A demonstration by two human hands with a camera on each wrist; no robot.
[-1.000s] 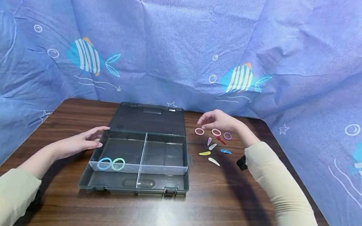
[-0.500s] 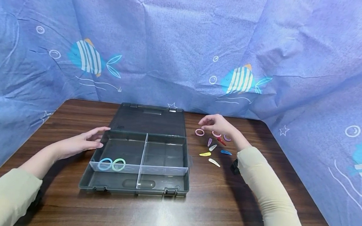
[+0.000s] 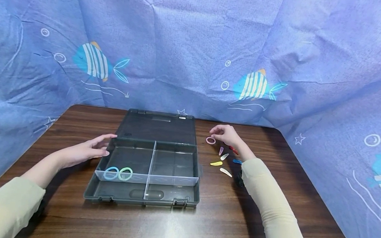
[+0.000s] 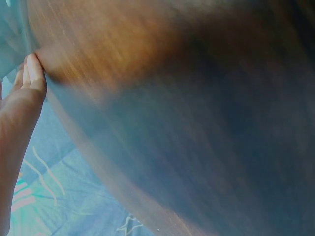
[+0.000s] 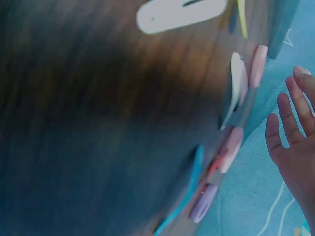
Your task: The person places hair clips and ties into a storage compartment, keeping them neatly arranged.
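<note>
My left hand (image 3: 82, 152) rests at the left wall of a grey open organizer box (image 3: 197, 191), thumb and fingers extended along its edge. Inside, a blue hair tie (image 3: 111, 173) and a green hair tie (image 3: 125, 174) lean by the front divider at the left. My right hand (image 3: 227, 135) hovers just above a pink hair tie (image 3: 210, 140), thumb and index finger pointing down towards it. In the right wrist view its fingers look relaxed, apart from the table. A second pink hair tie (image 5: 231, 149) and a purple one (image 5: 203, 203) are mostly hidden by that hand in the head view.
Snap clips lie right of the box: purple (image 3: 221, 151), pale (image 3: 224, 156), yellow (image 3: 216, 163), white (image 3: 225, 172), blue (image 3: 237, 161) and red (image 3: 233, 150). The box's lid (image 3: 157, 126) lies folded back. Fish-print cloth (image 3: 187, 61) hangs behind the wooden table (image 3: 133, 224).
My right hand has come down and its forearm has swung left, covering the second pink and the purple hair ties. My left hand stays at the box.
</note>
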